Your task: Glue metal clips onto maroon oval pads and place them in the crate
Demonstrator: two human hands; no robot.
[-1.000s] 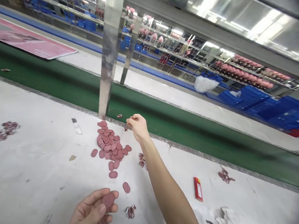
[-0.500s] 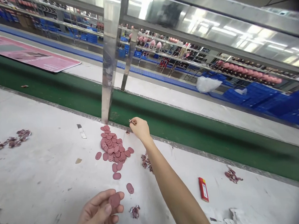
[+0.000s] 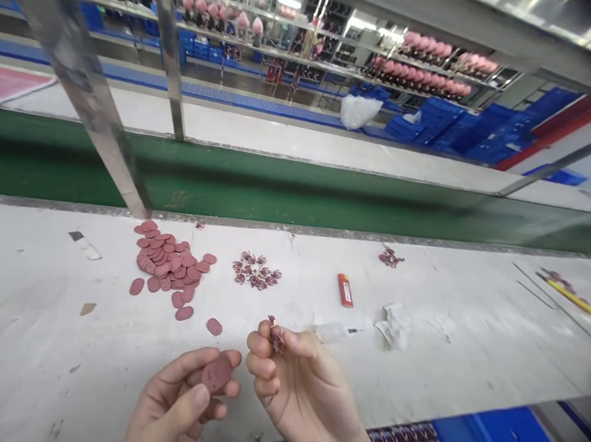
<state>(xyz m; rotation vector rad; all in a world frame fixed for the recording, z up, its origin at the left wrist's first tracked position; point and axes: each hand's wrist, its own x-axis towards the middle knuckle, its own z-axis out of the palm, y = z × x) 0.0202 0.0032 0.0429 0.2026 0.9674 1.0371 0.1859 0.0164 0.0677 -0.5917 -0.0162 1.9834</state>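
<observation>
A: ok, going from the left, what's on this white tabletop (image 3: 31,317)?

B: A flat blade-looking thing (image 3: 85,245) first, then a heap of dusky pink discs (image 3: 165,262) with a few strays around it. My guess is it sits there so the left hand (image 3: 174,405) can grab from it easily.

A: And that hand?

B: It's pinching one disc (image 3: 217,374) over the near side of the tabletop, thumb at the edge, fingers behind. Probably angled like that to keep the face visible. Next there's a clump of small bits (image 3: 256,271), just past the other hand's fingertips. Then the right hand (image 3: 308,380) itself, thumb and fingers nipping a single bit (image 3: 277,339), near the disc but not touching it. I'd say they're that close so both can be watched at once. Further right: a red box (image 3: 346,290), crumpled paper (image 3: 395,325), something yellow and slim (image 3: 575,297).

A: How do the held pieces look?

B: Disc's roundish, matte, dull pinkish red, couple of tiny dark marks. Bit's reddish and crinkly, but the fingers hide some, so can't tell its full shape.
</observation>
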